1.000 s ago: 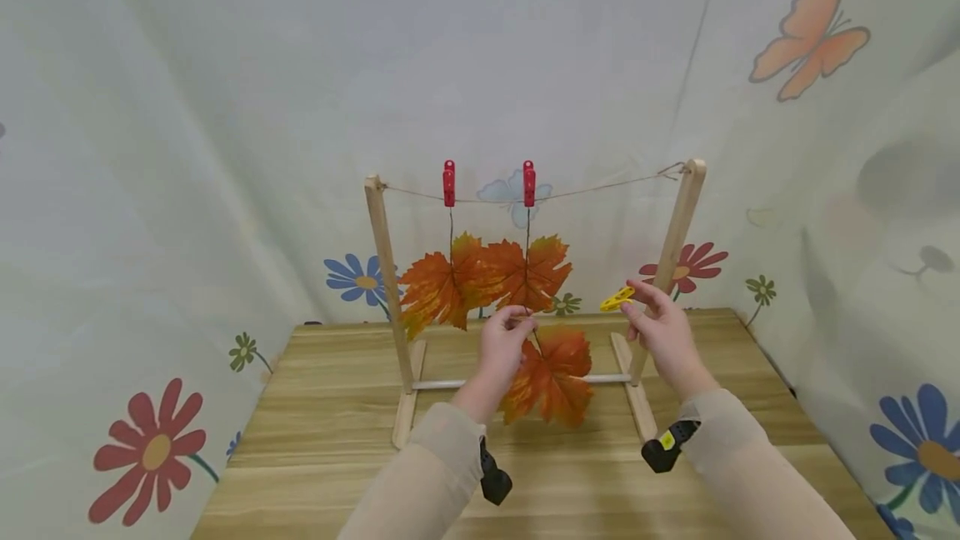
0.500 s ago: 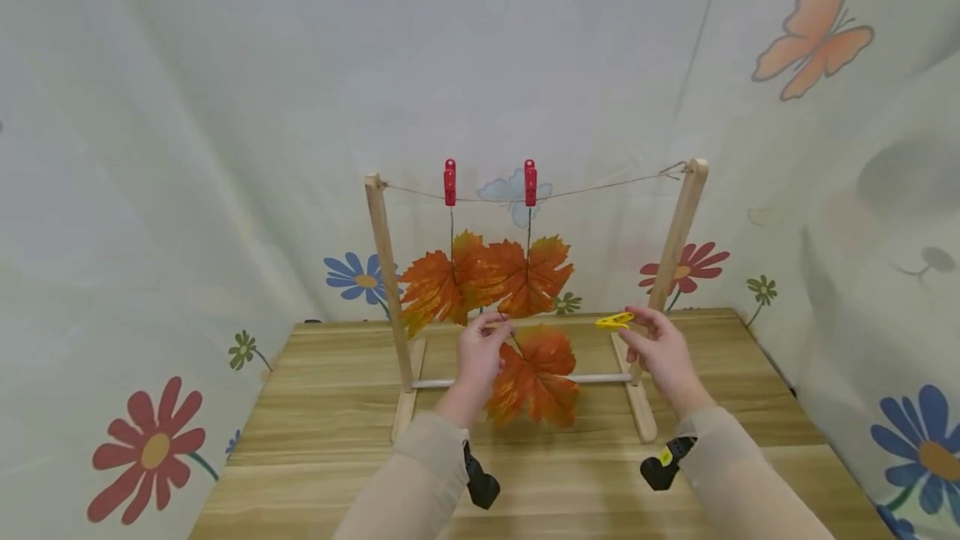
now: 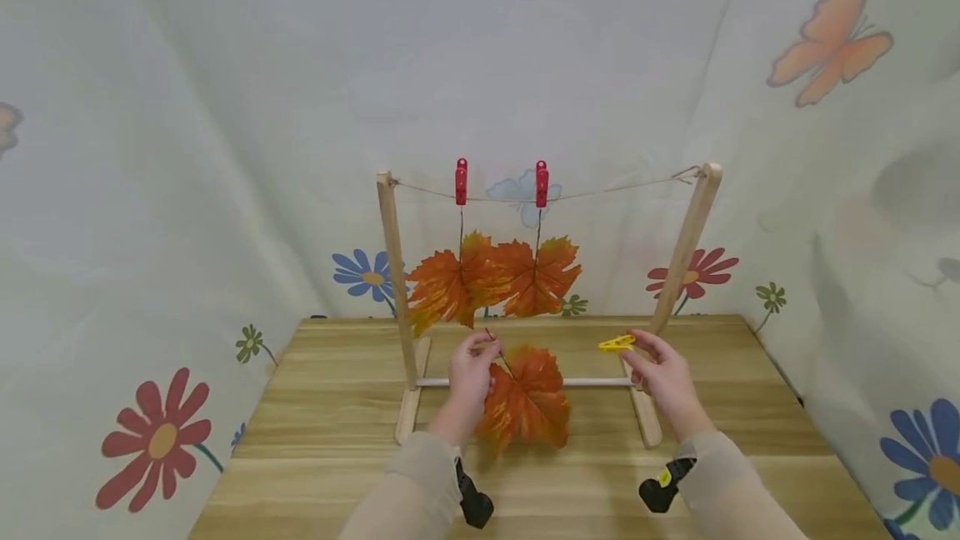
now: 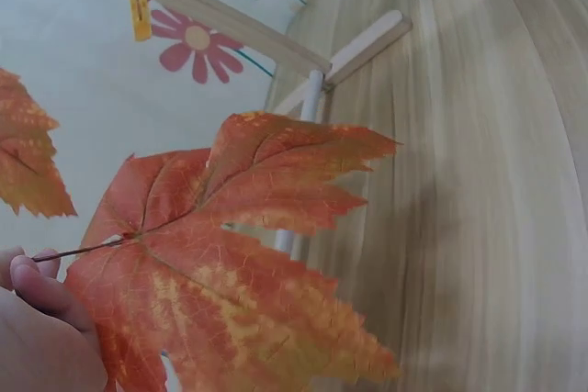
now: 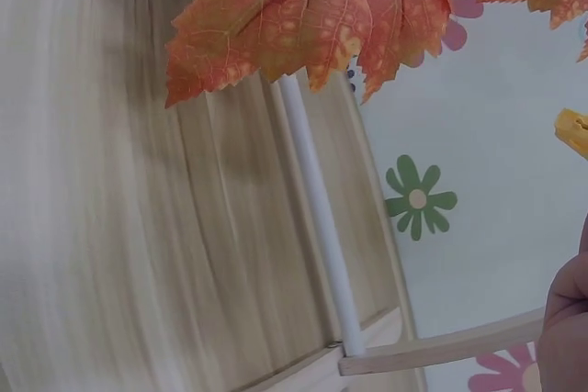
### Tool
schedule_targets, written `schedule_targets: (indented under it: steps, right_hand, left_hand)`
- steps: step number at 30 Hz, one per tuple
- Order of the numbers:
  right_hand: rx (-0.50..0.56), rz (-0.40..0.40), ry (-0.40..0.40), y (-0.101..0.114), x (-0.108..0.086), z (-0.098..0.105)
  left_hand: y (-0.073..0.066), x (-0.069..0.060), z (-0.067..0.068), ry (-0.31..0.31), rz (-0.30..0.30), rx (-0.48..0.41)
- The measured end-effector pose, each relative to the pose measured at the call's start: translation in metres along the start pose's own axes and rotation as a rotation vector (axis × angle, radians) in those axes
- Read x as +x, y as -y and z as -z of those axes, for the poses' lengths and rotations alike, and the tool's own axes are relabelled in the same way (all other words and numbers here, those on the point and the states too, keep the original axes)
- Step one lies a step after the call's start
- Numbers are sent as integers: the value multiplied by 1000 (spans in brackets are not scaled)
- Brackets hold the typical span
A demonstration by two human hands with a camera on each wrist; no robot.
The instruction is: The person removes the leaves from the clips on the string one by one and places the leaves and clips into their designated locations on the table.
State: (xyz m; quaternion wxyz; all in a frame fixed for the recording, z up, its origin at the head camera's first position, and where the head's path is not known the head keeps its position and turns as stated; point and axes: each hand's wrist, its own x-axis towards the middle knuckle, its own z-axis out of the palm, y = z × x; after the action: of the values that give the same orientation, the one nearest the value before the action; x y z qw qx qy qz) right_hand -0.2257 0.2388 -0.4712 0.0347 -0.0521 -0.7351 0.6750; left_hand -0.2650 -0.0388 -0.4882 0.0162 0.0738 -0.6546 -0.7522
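Watching my feeds from the far end: the left hand point(image 3: 470, 375) has thumb and fingertips pinching the thin stem point(image 4: 78, 252) of a loose orange leaf point(image 3: 528, 407), with a bit of stem poking out past the grip. The right hand point(image 3: 667, 377) pinches one end of a yellow clothespin point(image 3: 617, 344), free end pointing left.

What's new: both hands have come down over the last second, and the left one has slid left too, so I've now got a wider gap between stem and clothespin. The leaf hangs in front of the white rod point(image 3: 596, 382), over the table point(image 3: 337, 473) and well below the string point(image 3: 600, 191). Up there, two red clothespins point(image 3: 461, 182) each hold a hanging leaf point(image 3: 540, 277) by its stem.

My read: leaf number three is still unpinned, and that shift took it further from the string, not closer.
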Motion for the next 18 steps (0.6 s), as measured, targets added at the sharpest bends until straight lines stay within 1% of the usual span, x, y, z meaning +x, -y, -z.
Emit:
schedule_targets:
  steps: [3,6,12,18]
  right_hand:
    - [-25,-12,-19,-9,-3,1]
    - [-50,-21,-34,-17,-5,1]
    - [-46,-63,-10,-33,-8,0]
    - [-53,-91,-6,-44,-10,-2]
  left_hand:
    - [9,1,6,-29,9,0]
    - [17,2,14,-59,0,-2]
    - [32,2,31,-117,-7,-28]
    - [38,-4,43,-140,2,-53]
